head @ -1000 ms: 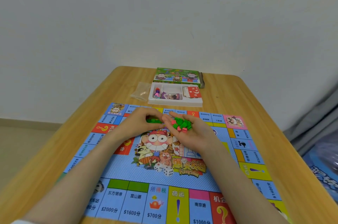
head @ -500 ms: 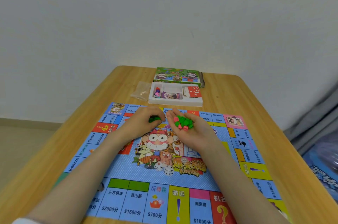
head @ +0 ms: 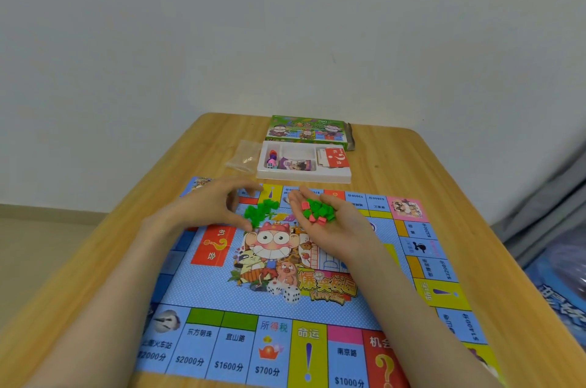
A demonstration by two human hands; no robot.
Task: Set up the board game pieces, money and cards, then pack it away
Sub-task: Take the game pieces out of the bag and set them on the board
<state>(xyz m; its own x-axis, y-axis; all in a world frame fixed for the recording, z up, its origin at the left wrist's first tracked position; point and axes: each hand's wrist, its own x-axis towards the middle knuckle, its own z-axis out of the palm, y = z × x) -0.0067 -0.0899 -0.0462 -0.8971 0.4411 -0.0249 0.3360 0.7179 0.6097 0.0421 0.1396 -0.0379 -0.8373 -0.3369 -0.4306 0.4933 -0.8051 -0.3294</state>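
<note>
The person is in the setting-up part of the task, sorting the small plastic house pieces over the game board (head: 222,292), which lies flat under both forearms. The right hand (head: 333,229) is turned palm up and gently cupped, fingers relaxed, carrying a heap of green and pink-red house pieces (head: 318,213). Just to its left, the left hand (head: 203,213) hovers palm down with thumb and fingers spread in a wide, loose arc. A blurred cluster of green pieces (head: 260,213) sits off its fingertips, between the two hands. The blur hides whether these lie on the board or are dropping to it, but the fingers do not appear to close round them. Beyond both hands, on the wooden table (head: 444,197), stands the white tray (head: 304,178). It holds pawns and a die (head: 272,159) toward the left hand's side, a purple bundle (head: 296,164) that is probably the money in the middle, and red question-mark cards (head: 334,157) toward the right hand's side. An empty clear bag (head: 244,159) lies beside the tray, and the printed box (head: 307,130) sits further off still. The next move probably calls for the left hand to reach across and pinch more green pieces out of the right palm, leaving the pink-red ones there. The right hand must stay level, since a tilt could spill the loose heap.
</note>
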